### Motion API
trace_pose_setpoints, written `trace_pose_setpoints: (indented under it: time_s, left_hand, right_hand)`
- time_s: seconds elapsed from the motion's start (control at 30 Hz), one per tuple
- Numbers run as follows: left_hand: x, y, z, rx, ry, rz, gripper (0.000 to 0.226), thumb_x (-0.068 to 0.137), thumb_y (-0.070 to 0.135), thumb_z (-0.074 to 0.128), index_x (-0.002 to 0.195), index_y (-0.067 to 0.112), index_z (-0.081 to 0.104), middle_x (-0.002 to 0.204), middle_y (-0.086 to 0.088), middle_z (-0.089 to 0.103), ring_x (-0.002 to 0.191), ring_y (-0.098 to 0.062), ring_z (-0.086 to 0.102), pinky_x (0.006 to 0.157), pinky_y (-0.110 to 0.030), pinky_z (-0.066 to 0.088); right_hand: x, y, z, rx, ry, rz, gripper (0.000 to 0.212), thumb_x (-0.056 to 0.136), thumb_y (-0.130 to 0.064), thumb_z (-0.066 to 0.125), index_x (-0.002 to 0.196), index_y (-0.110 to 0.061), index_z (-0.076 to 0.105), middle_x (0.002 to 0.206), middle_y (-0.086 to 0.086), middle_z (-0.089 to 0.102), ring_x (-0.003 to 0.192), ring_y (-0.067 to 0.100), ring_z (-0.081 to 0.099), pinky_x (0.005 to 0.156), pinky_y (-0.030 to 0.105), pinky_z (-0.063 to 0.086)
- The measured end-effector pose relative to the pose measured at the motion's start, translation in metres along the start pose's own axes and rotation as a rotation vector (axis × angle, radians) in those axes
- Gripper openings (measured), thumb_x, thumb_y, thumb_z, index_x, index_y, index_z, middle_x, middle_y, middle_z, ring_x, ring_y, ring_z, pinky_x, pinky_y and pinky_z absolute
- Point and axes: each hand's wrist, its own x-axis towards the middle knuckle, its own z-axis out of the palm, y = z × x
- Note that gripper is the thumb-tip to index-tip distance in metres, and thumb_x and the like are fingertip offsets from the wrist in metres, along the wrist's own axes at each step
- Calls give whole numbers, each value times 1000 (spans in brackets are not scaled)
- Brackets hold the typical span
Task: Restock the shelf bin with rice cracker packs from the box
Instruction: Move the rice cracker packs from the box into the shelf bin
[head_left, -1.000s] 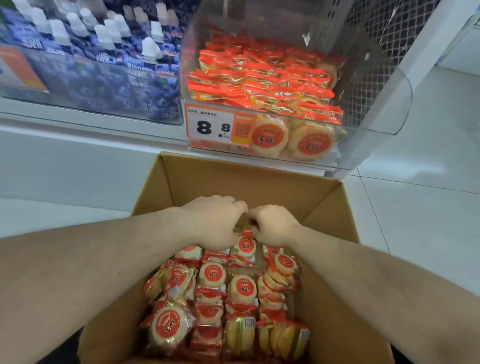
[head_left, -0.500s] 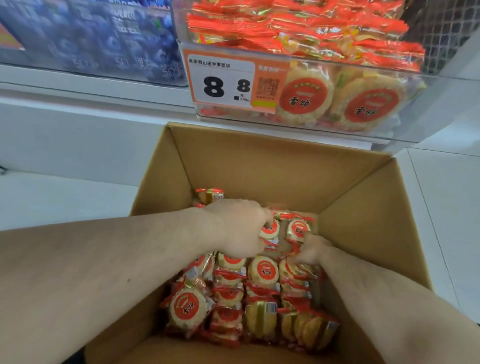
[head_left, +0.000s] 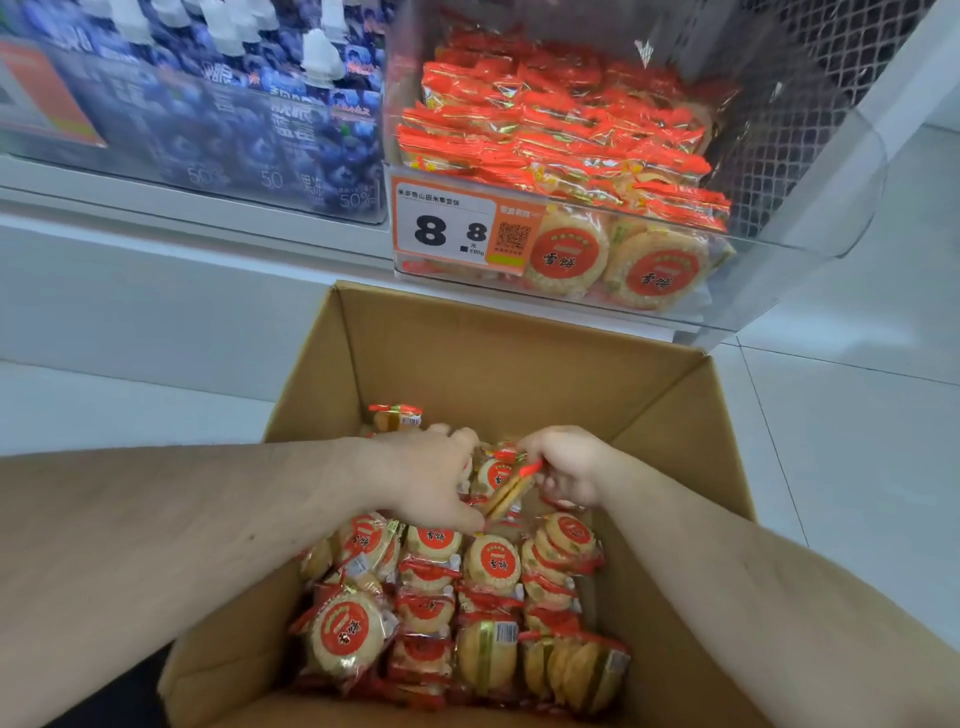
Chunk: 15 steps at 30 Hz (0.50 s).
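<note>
Both hands reach into the cardboard box (head_left: 498, 358): the left hand (head_left: 431, 480) and right hand (head_left: 566, 467) curl around rice cracker packs (head_left: 498, 475) at its far end. Gather a firm bunch, lift clear of the walls, then carry to the shelf bin (head_left: 810, 270) above.

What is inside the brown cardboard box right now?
The brown cardboard box holds rows of round rice cracker packs in clear-and-red wrappers. The left hand and right hand grip packs at the far end. Lower layers and the box floor are covered.
</note>
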Motion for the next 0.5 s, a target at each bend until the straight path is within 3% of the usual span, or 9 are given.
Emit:
trace_pose_setpoints:
  time_s: [0.03,0.1,0.17,0.23,0.3,0.37,0.43,0.5]
  left_hand:
    - [-2,0,-1,-39,12,-25,91,77,59,68,146,18,25,142,-4,37,124,-23,47,99,-35,46]
    - [-7,2,-1,-76,90,-52,90,74,58,71,143,20,27,138,-2,36,121,-23,48,96,-38,48]
    - [-5,2,-2,-122,239,-37,61,80,43,69,129,23,39,129,-2,45,109,-22,55,89,-37,50]
    - [-3,-2,-8,-169,346,-37,38,86,26,64,119,24,47,122,-4,54,101,-23,58,83,-34,49]
    - [-2,-9,-13,-277,323,-86,44,86,18,64,127,23,49,118,-3,60,89,-19,60,73,-30,49]
    - [-1,-12,-13,-485,243,-146,55,84,14,68,134,18,47,106,-3,66,74,-14,61,62,-26,50]
    - [2,-13,-8,-710,166,-185,58,81,11,73,133,15,49,99,-8,70,75,-17,65,67,-29,52]
    - [6,-13,-2,-843,115,-217,63,79,13,76,136,15,49,112,-7,69,95,-20,67,86,-33,55]
  right_hand:
    - [-5,-7,5,117,-71,0,29,82,5,41,99,-4,63,63,5,51,43,10,39,40,19,27]
    - [-16,-20,16,297,-242,-10,27,88,4,39,92,-6,63,65,3,52,45,7,41,38,14,31]
    - [-27,-27,24,420,-418,-21,31,92,1,39,79,-6,67,64,3,56,44,6,46,39,12,37]
    - [-25,-27,25,464,-493,-30,27,94,-9,47,78,-8,69,68,6,62,48,10,55,43,16,45]
    - [-8,-14,23,335,-348,-18,22,96,-25,54,88,-10,67,73,8,64,55,15,59,50,24,48]
    - [16,7,13,48,-30,-23,23,96,-30,56,88,-10,63,68,6,61,51,17,54,48,24,42]
    - [40,34,2,-211,177,-17,24,92,-31,61,77,-13,59,63,4,56,50,17,49,46,24,34]
    - [53,60,-7,-391,220,33,24,92,-36,60,82,-14,59,75,4,60,59,16,51,51,24,37]
